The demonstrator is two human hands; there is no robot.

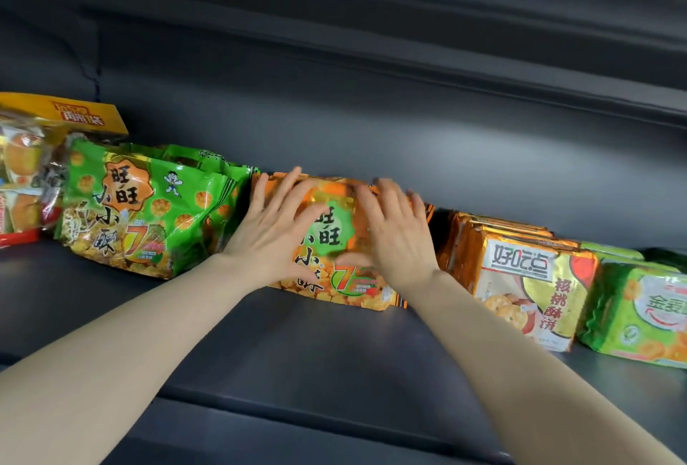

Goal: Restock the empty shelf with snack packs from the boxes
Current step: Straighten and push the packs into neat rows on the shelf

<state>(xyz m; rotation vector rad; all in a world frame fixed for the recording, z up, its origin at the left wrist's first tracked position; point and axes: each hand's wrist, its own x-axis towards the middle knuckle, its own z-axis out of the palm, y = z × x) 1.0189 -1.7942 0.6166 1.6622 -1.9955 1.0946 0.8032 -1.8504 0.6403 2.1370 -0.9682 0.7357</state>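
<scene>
Two hands flat, fingers straight: left hand and right hand pressed side by side on orange snack pack. Pack stood on shelf, face outward, top leaned back, long axis along row, between green packs and biscuit packs.

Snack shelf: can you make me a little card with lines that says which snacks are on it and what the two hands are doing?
shelf: dark grey metal shelf, snacks lined up along its back
far left: clear bag with a yellow top
next: green foil snack bags, leaning back
middle: orange foil snack bag
right of it: gold biscuit packs, then a light green biscuit pack
hands: left hand and right hand both lie flat on the orange bag, fingers straight
</scene>
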